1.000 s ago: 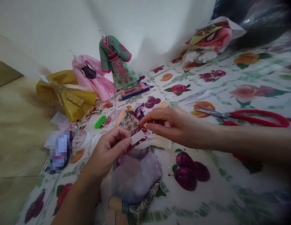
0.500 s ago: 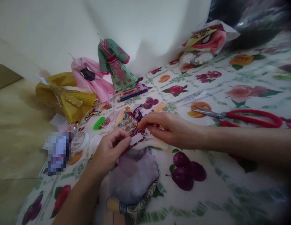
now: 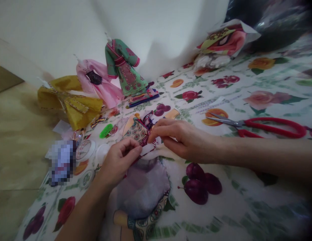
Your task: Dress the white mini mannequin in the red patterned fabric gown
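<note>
Since the frame before, I had brought the right hand slightly lower, and the pale strip had turned so that less of its face showed. The view had also shifted a little.

At the far left, beside a blurred bluish item, I saw a yellow doll-sized dress lying spread, then a pink one. A round white lidded container sat below them, with a bright green plastic oval to its right. My left hand was closed in a pinch, thumb and index finger gripping the near end of the strip along a dark red edge. A green dress with red trim stood upright farther back, near folded cloths.

In the middle, patterned fabric lay just beyond the fingers, and sheer greyish fabric spread nearer me. The right hand's fingers were curled, tips down by the strip's far end; I could not tell whether they gripped anything. Well to the right, a bag of coloured cloth and red-handled scissors rested on the fruit-printed tablecloth.
</note>
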`<state>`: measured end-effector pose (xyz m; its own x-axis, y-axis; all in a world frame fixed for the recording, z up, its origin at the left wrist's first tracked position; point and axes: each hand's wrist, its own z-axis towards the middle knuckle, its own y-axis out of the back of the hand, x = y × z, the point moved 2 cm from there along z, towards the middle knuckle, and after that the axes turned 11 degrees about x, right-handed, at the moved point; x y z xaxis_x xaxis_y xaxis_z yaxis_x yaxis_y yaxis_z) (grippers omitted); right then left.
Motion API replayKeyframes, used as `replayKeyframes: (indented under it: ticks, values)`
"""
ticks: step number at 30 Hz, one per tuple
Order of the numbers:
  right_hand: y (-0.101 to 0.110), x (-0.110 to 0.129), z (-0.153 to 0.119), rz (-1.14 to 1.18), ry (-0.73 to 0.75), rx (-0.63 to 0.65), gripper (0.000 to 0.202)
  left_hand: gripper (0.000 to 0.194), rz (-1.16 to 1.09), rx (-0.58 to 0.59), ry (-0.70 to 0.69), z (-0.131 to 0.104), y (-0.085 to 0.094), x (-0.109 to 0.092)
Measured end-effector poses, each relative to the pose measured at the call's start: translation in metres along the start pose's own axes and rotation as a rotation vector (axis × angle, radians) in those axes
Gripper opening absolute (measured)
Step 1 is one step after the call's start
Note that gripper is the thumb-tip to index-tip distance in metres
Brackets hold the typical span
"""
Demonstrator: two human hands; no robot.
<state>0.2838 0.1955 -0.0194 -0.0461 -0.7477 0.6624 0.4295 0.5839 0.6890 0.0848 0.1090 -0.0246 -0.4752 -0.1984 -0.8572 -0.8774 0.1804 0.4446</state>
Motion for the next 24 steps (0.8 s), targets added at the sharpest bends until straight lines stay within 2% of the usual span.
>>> replayKeyframes:
  ticks: [24]
  values:
    - [-0.0086, -0.0068, -0.0009, -0.006, 0.023, -0.010, 0.037, 0.022, -0.028, 0.002, 0.019, 0.0033, -0.0021, 0.0031]
